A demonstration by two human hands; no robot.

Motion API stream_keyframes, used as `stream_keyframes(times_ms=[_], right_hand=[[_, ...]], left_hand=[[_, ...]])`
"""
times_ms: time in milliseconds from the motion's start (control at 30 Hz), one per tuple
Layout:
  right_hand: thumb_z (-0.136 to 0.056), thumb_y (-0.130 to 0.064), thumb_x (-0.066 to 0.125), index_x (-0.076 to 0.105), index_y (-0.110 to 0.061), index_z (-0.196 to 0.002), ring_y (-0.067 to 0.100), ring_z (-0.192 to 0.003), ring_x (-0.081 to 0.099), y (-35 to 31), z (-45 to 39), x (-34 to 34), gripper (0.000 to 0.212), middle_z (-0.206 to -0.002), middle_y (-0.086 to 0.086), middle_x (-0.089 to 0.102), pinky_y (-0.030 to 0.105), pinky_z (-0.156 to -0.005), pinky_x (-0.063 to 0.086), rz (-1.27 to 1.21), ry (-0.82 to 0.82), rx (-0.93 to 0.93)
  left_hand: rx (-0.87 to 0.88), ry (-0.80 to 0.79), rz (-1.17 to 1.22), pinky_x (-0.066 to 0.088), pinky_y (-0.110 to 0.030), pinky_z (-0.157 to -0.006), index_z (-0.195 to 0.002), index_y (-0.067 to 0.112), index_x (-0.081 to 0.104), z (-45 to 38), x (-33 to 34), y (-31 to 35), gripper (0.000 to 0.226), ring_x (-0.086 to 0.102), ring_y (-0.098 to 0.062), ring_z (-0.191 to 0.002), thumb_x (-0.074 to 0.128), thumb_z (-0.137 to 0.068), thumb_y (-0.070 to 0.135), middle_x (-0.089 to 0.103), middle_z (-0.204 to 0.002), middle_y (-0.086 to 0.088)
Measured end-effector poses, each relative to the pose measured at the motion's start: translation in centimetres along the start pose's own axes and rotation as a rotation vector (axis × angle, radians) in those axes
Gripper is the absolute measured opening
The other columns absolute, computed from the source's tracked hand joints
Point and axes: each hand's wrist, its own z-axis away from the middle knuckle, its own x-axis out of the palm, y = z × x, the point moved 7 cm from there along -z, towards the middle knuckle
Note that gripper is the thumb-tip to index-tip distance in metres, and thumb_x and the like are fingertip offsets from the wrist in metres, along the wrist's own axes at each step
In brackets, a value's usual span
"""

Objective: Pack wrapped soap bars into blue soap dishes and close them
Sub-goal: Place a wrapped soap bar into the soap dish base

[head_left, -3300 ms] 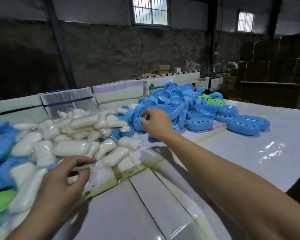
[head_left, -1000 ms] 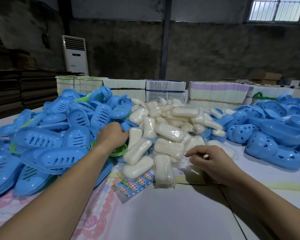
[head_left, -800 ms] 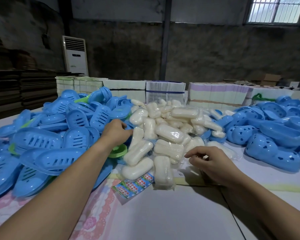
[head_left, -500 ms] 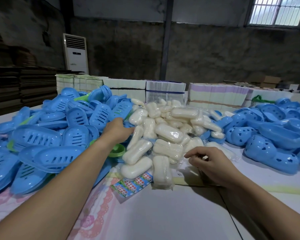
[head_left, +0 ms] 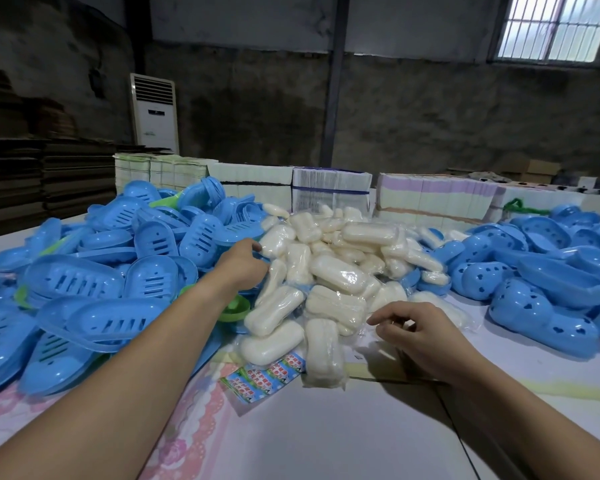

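A heap of wrapped white soap bars lies in the middle of the table. Blue slotted soap dish bases are piled on the left, and blue covers with holes on the right. My left hand reaches into the seam between the bases and the soap. Its fingers are curled, with a sliver of a blue dish piece between fingertips and thumb. My right hand rests low at the near right edge of the soap heap, fingers loosely curled, holding nothing that I can see.
A green dish peeks out under my left forearm. A printed leaflet lies in front of the soap. Stacks of flat cartons line the table's far edge. A white floor air conditioner stands behind.
My view swung left from the covers to the soap heap. Over the last second my left hand crept forward along the edge of the bases toward the soap. My right hand stayed put.
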Motion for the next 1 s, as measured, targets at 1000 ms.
stream_keyframes(times_ms=[1000], right_hand=[[-0.079, -0.041, 0.069, 0.062, -0.038, -0.119, 0.024, -0.113, 0.044, 3.7, -0.7, -2.8, 0.041, -0.106, -0.004, 0.046, 0.036, -0.094, 0.039, 0.457, 0.022, 0.182]], left_hand=[[0.901, -0.449, -0.015, 0.043, -0.019, -0.099, -0.089, 0.021, 0.078, 15.7, 4.6, 9.5, 0.034, 0.059, -0.008, -0.113, 0.062, -0.069, -0.002, 0.069, -0.111, 0.000]])
